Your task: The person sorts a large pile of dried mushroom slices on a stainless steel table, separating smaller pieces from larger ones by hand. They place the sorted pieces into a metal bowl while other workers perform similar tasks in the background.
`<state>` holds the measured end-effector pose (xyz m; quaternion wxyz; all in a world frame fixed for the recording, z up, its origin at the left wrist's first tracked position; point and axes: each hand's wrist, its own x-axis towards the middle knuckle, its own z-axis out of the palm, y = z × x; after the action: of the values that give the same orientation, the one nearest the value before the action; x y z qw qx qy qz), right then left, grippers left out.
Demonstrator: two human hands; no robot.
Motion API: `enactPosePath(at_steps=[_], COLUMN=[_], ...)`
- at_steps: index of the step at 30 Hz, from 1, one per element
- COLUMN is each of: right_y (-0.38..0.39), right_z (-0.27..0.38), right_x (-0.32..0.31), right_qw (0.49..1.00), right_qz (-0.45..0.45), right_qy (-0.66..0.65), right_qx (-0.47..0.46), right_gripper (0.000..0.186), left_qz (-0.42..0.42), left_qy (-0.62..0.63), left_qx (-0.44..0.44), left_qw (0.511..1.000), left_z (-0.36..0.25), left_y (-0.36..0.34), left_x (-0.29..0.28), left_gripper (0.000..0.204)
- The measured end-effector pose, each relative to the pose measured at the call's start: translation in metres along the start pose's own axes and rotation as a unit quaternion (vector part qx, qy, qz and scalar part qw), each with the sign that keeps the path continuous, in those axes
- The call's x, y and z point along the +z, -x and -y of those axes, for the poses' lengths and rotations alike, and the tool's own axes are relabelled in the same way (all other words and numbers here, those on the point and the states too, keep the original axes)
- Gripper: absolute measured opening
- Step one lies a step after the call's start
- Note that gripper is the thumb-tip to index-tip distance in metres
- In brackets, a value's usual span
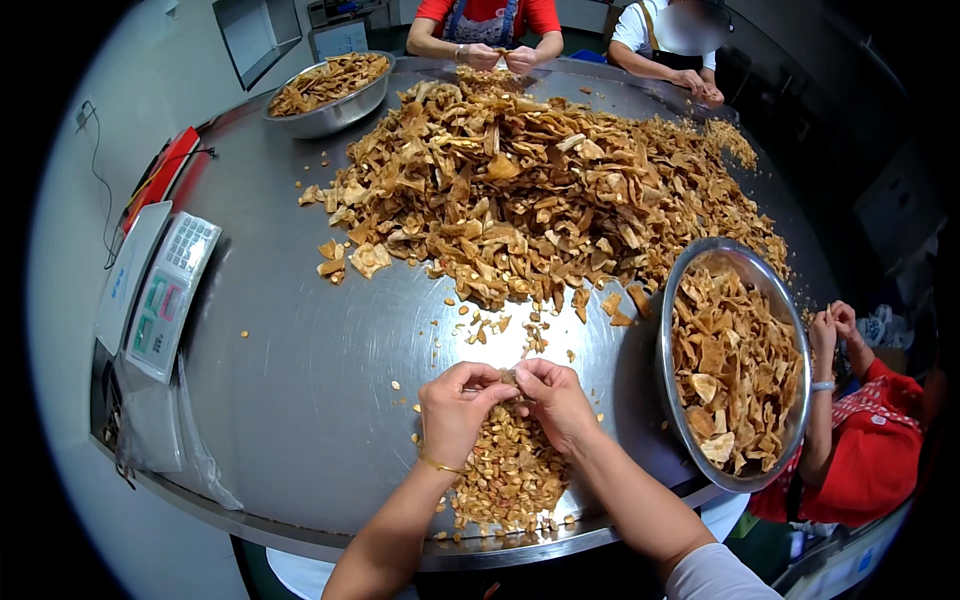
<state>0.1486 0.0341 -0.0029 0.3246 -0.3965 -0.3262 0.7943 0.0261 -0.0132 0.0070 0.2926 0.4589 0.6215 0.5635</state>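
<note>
My left hand (pixel 455 412) and my right hand (pixel 562 408) meet above the near part of the steel table, fingertips pinched together on a small brown dried piece (pixel 511 381). The fingers hide most of it. Under and between my wrists spreads a pile of small tan bits (pixel 512 470), like seeds or broken nuts. Just beyond my hands lie scattered crumbs (pixel 485 325). A large heap of dry brown flakes and chips (pixel 520 190) covers the far middle of the table (pixel 300 370).
A steel bowl of brown pieces (pixel 665 385) stands near my right forearm; another bowl (pixel 345 112) is at the far left. A digital scale (pixel 165 300) and clear plastic bag (pixel 195 430) sit along the left edge. Other people's hands (pixel 500 58) work around the table.
</note>
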Motion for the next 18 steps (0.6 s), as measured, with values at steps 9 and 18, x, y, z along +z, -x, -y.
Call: enactPosePath(at_steps=[9,18], right_y=[0.005,0.003], right_z=[0.004,0.008], right_x=[0.009,-0.001], right_qw=[0.997,0.987], right_qz=[0.002,0.077], right_qy=[0.076,-0.115], right_qx=[0.0,0.077], right_gripper=[0.013,0.017], left_qz=[0.076,0.169], left_qy=[0.053,0.336], left_qx=[-0.084,-0.218], left_qw=[0.992,0.901], left_z=[0.002,0.0], left_y=[-0.008,-0.014], left_x=[-0.008,-0.014], left_gripper=[0.022,0.017])
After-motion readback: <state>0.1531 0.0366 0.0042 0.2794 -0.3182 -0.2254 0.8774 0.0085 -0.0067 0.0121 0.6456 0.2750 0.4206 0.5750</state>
